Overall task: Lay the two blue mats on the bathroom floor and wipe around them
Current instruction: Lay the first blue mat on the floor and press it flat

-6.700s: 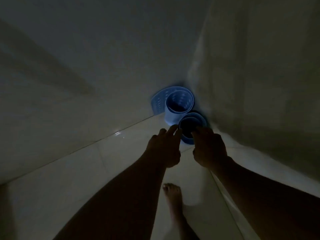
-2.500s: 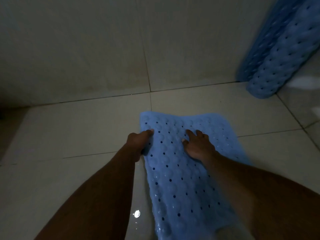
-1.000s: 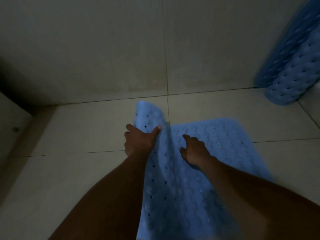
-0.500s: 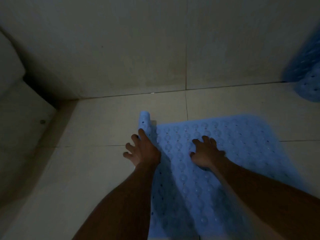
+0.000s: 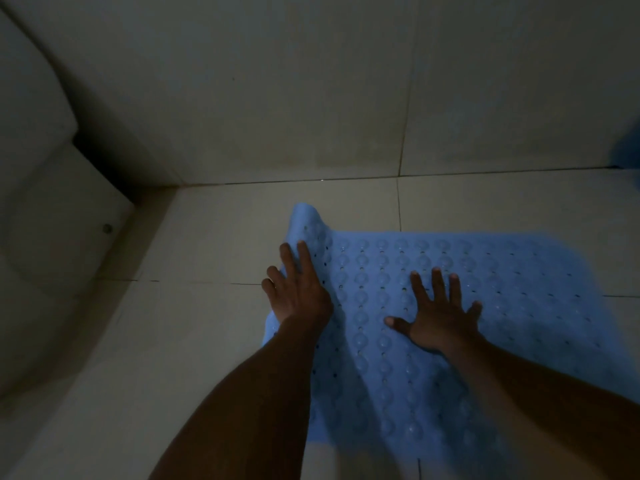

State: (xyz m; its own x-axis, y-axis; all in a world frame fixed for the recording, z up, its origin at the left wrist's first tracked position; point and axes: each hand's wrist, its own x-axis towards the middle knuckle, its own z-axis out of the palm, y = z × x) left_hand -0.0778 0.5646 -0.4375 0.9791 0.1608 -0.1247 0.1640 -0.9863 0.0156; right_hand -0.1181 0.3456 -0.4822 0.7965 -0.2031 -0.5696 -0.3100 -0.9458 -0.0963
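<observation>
- In front of the back wall (image 5: 311, 98), on the pale floor tiles (image 5: 207, 341): the blue mat (image 5: 502, 306), spread out with bumps and small holes up, its short far edge near the wall and about parallel to it.
- Long axis, as far as can be judged, running away from the wall toward the person; near end cut off by the frame.
- Left hand (image 5: 298, 296) on the mat's left border, fingers (image 5: 289, 261) straight and close together, pointing at the wall, pressing down, holding nothing.
- Right hand (image 5: 440, 317) flat on the middle of the mat, a little further from the wall, fingers (image 5: 438, 282) spread wide, thumb out to the side, also holding nothing.
- Key relation: raised corner (image 5: 306, 220) of the mat just beyond the left fingertips, on the wall side, curled up off the tiles. Left hand clearly nearer to it; right hand well apart from it.
- Probably the step of flattening the first mat; next move likely a slide of the left palm toward the wall, along the border, to push the curl down, with the right hand as anchor.
- Risk: spring-back of the curl after release.
- At the right frame edge, against the wall: a blue smear (image 5: 628, 147), maybe the second mat, too blurred to tell.
- Left of the mat, beside the wall's corner: a white fixture (image 5: 52, 209), kind not clear in the dim light.
- No cloth in view; wiping probably not begun.
</observation>
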